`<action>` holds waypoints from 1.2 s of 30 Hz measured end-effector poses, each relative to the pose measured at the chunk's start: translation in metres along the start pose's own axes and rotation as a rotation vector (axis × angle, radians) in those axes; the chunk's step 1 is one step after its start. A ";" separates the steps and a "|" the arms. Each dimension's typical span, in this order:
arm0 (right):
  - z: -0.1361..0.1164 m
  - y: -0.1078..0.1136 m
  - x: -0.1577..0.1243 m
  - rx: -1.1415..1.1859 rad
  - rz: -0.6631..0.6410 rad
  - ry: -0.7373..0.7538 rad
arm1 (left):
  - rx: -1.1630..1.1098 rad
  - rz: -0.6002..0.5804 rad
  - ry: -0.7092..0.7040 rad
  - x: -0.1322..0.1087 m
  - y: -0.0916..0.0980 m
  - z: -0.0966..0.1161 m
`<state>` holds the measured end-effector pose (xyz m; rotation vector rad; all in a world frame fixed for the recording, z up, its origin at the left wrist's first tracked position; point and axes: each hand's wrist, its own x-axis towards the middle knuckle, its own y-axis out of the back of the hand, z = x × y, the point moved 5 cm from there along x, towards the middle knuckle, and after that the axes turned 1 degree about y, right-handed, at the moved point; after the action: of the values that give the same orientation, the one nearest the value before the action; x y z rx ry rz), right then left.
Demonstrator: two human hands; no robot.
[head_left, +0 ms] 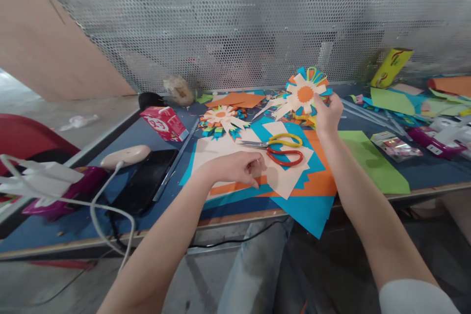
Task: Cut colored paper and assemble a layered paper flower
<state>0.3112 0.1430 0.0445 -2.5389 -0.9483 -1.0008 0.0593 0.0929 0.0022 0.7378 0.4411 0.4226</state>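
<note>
Raised over the back of the table, my right hand pinches the edge of a layered paper flower with an orange centre and cream, orange, blue and green strips. My left hand hovers low over the paper sheets, fingers loosely curled, thumb apart, with nothing seen in it. Just right of it lie scissors with one yellow and one red handle, on cut cream paper and blue and orange sheets. A second paper flower rests behind my left hand.
To the left are a pink box, a black phone, a white device with a cable and a purple power strip. Green paper and a small plastic packet lie right. A perforated metal panel closes the back.
</note>
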 end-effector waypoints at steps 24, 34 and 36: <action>-0.020 -0.042 -0.032 0.534 -0.598 -0.290 | -0.376 0.857 0.141 -0.016 0.054 -0.024; -0.037 -0.047 -0.051 0.375 -0.775 -0.262 | -0.848 0.532 0.146 -0.001 0.034 -0.025; -0.040 -0.046 -0.050 0.318 -0.781 -0.231 | -0.944 0.509 0.157 -0.002 0.032 -0.022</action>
<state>0.2331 0.1357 0.0395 -2.0484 -2.0661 -0.6316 0.0396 0.1257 0.0110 -0.1226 0.1492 1.0745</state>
